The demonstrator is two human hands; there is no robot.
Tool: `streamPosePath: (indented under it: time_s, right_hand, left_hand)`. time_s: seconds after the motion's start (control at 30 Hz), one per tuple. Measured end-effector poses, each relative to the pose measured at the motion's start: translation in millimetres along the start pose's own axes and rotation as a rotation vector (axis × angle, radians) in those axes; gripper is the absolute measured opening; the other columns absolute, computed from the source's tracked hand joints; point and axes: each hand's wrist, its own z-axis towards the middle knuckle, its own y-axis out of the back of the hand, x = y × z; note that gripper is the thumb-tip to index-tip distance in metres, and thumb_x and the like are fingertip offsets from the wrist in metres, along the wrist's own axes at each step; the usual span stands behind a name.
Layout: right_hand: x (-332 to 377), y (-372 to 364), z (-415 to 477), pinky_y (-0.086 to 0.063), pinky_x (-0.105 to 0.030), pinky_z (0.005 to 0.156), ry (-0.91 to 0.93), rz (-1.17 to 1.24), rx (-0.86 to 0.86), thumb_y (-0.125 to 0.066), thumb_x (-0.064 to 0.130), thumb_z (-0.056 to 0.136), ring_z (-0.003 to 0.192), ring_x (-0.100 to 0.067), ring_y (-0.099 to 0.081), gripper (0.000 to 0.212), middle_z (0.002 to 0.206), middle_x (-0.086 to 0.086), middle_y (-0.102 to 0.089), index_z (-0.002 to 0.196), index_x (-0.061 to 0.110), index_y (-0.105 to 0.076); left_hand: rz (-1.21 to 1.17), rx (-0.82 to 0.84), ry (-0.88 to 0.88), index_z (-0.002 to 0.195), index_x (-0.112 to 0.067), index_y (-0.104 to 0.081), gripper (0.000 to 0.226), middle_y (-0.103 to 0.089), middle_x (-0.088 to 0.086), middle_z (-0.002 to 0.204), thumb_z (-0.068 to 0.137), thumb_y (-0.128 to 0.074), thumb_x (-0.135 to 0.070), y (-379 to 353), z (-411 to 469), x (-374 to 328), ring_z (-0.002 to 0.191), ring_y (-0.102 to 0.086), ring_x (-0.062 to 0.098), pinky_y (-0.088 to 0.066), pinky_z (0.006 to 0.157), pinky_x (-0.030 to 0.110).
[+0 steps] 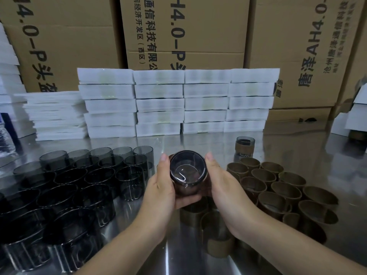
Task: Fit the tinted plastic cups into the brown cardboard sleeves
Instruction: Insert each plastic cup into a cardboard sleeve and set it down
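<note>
With left hand (162, 187) and right hand (222, 185) both gripping the tinted cup (187, 169) above the counter (178, 255), apparently inside a brown sleeve (188, 191), the person would do well to push it squarely and evenly, avoiding a crooked jam.

cups (65, 187) left | sleeves (278, 187) right | foam stacks (174, 102) behind

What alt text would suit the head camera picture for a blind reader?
A person's left hand and right hand hold a tinted plastic cup above a steel table, its mouth toward the camera. Many bare cups crowd the table's left, empty brown cardboard sleeves its right; one sleeved cup stands behind, before stacked white packs and cardboard boxes.
</note>
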Motion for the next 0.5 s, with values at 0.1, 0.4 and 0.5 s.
streamPosePath:
  time_s: [0.1, 0.4, 0.5]
  right_hand:
    - [0.0, -0.5, -0.3, -0.046, -0.022, 0.098, -0.014, 0.01, -0.01, -0.027, 0.049, 0.1, 0.1, 0.001, -0.066, 0.052, 0.102, 0.011, -0.075, 0.109, 0.024, -0.071]
    - [-2.3, -0.8, 0.9, -0.047, -0.029, 0.101, -0.024, 0.017, -0.02, -0.028, 0.049, 0.1, 0.1, -0.001, -0.067, 0.052, 0.099, 0.012, -0.075, 0.105, 0.023, -0.072]
    - [-2.7, 0.5, 2.0, -0.047, -0.023, 0.094, -0.019, 0.015, -0.021, -0.028, 0.048, 0.1, 0.095, 0.003, -0.067, 0.05, 0.096, 0.015, -0.075, 0.099, 0.025, -0.073]
  left_hand:
    - [0.02, 0.003, -0.018, 0.078, -0.027, -0.079, 0.059, -0.077, 0.007, 0.083, 0.099, -0.029, -0.052, 0.0, 0.8, -0.2, 0.076, -0.075, 0.021, -0.058, 0.054, 0.026]
    - [0.051, -0.02, -0.037, 0.092, -0.016, -0.073, 0.056, -0.077, 0.011, 0.085, 0.101, -0.028, -0.048, 2.8, 4.6, 1.3, 0.077, -0.075, 0.026, -0.058, 0.053, 0.028]
    - [0.056, -0.015, -0.048, 0.095, -0.014, -0.072, 0.053, -0.077, 0.011, 0.085, 0.101, -0.03, -0.047, 3.5, 4.7, 1.0, 0.077, -0.075, 0.026, -0.058, 0.053, 0.028]
